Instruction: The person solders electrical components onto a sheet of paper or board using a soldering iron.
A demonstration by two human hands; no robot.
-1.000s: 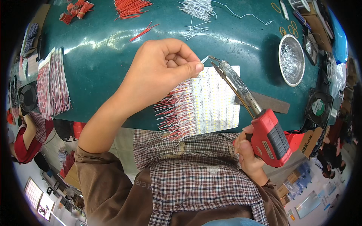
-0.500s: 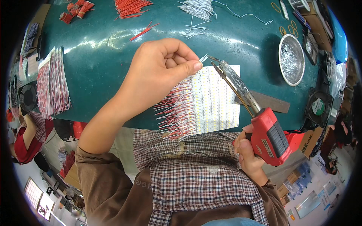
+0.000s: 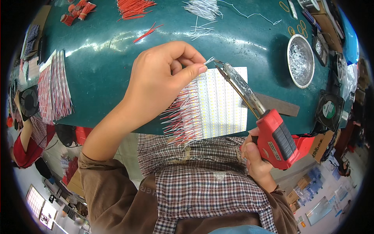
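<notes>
Fine work at the far edge of the board [image 3: 224, 105]: the left hand [image 3: 157, 76] has its grip pinched closed, thumb against finger, on a few white wires [image 3: 210, 60], ends poking out to the right. The right hand [image 3: 255, 158] wraps its grip firmly round the red soldering iron [image 3: 272, 134], and the tip [image 3: 219, 62] sits right by those ends, contact too small to call! Here's the danger: fingertips this near hot metal, so one slip of the iron could burn them. A loose pinch could let the wires fan out unevenly. Solder dripping could mark the board on the worktop [image 3: 97, 82], and a dragging forearm could snag the red-and-white leads [image 3: 181, 117] along its left edge.
</notes>
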